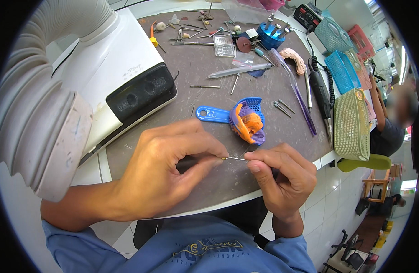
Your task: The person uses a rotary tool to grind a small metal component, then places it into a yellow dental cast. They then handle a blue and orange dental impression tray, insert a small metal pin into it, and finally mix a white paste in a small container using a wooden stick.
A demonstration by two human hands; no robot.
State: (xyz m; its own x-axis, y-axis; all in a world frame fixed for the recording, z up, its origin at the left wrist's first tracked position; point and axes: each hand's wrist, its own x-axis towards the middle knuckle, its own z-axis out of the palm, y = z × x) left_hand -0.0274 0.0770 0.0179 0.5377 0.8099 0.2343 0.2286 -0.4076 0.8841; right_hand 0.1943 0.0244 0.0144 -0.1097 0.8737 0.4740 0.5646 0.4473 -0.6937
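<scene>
Close to the table's front edge, my left hand pinches a tiny brass-coloured piece between thumb and forefinger. My right hand is closed on a thin metal pin, which points left and meets that piece. Whether the two are joined I cannot tell; fingertips cover most of both. Just beyond my hands lies a blue dental impression tray, filled with purple and orange impression material. Several small burs rest to its right, and a thin metal rod lies farther back.
A white dust-extraction box with a ribbed hose takes up the left. Dental tools, a blue bur stand, a toothbrush and a pink arch-shaped piece lie farther back. A handpiece and baskets line the right; another person sits beyond.
</scene>
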